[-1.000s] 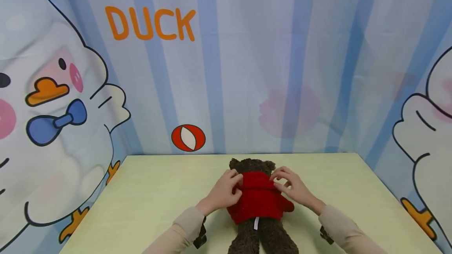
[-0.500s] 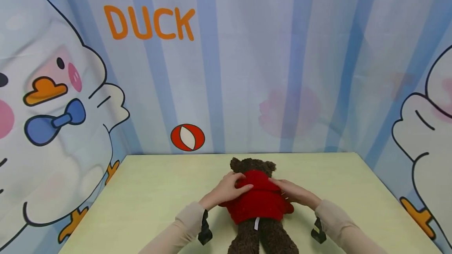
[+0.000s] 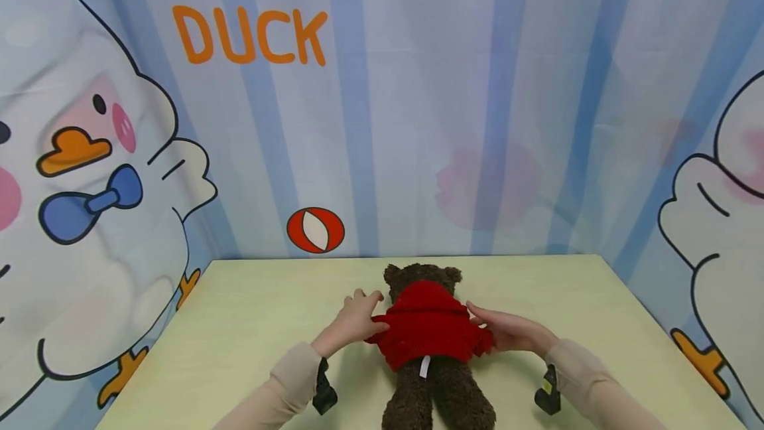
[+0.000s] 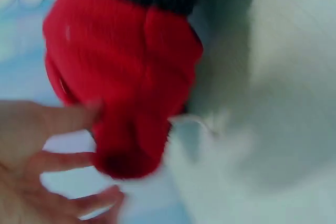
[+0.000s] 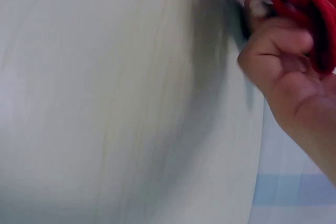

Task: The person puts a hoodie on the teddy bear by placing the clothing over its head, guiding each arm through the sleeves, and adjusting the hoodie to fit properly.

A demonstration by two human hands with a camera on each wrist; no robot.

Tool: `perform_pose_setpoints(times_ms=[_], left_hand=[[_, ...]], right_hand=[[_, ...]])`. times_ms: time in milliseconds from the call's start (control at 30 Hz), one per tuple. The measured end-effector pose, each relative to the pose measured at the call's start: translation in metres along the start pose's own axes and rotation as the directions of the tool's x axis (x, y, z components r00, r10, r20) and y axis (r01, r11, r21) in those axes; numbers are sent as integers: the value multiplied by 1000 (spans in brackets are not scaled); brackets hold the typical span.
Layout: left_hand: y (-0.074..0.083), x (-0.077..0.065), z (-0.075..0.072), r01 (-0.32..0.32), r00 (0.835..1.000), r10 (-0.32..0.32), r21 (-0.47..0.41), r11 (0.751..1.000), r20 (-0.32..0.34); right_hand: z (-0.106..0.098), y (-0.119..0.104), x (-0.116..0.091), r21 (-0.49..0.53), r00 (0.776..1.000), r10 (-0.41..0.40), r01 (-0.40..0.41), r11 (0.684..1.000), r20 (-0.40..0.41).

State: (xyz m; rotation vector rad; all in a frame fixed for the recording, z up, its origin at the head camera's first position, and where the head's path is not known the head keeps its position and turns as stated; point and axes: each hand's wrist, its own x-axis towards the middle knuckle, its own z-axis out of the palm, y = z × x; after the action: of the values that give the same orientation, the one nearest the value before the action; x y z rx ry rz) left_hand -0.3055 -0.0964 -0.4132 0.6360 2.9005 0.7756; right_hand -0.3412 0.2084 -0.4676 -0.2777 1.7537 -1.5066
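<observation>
A dark brown teddy bear [image 3: 410, 397] in a red hooded top [image 3: 426, 330] lies on the pale table, its face out of sight. From under the top's hem sticks a small white tag [image 3: 424, 367]. My left hand [image 3: 353, 322] is at the bear's left-side sleeve; in the left wrist view its thumb touches the red sleeve [image 4: 128, 145], and the other fingers are spread. On the opposite side, my right hand [image 3: 514, 332] holds the bear by its sleeve and shoulder. The right wrist view shows curled fingers [image 5: 281, 45] against the red cuff [image 5: 323, 30], partly hidden.
The pale yellow table [image 3: 280, 310] extends on both sides of the bear. Behind it hangs a blue striped curtain [image 3: 406, 118] printed with ducks and the word DUCK. A dark wrist camera [image 3: 324, 390] is strapped under the left wrist, another [image 3: 548, 393] under the right.
Both hands have moved off the hood and upper back, outward and down to the sleeves. The left hand's fingers have spread. The bear stays in nearly the same place.
</observation>
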Motion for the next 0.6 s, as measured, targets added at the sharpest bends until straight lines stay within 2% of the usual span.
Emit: perform_pose_setpoints(times_ms=[67, 133, 233, 367, 433, 500, 533, 567, 600], left_hand=[[16, -6, 1, -50, 993, 57, 68, 996, -103], [32, -11, 3, -100, 985, 109, 74, 992, -133], [51, -17, 7, -138, 984, 145, 69, 988, -101], [60, -14, 16, -101, 993, 103, 54, 993, -51], [58, -9, 19, -61, 998, 61, -16, 998, -30], [52, -4, 21, -3, 1000, 2, -128, 992, -9], [49, -1, 21, 35, 999, -35, -203, 978, 3], [46, 1, 22, 74, 997, -71, -290, 954, 19], [42, 4, 23, 116, 993, -110, -379, 918, 38]], right_hand=[[4, 0, 2, 39, 1000, -12, 12, 999, -1], [9, -1, 3, 70, 1000, -26, 26, 997, -6], [13, -3, 3, 120, 999, -34, 33, 992, 4], [19, -6, 0, 199, 997, -66, 59, 978, 30], [23, -10, -3, 219, 996, -87, 78, 973, 30], [28, -17, -7, 182, 994, -105, 100, 978, 14], [31, -22, -9, 136, 994, -113, 112, 984, -1], [34, -27, -12, 84, 992, -121, 122, 989, -23], [36, -33, -15, 16, 990, -134, 135, 991, -48]])
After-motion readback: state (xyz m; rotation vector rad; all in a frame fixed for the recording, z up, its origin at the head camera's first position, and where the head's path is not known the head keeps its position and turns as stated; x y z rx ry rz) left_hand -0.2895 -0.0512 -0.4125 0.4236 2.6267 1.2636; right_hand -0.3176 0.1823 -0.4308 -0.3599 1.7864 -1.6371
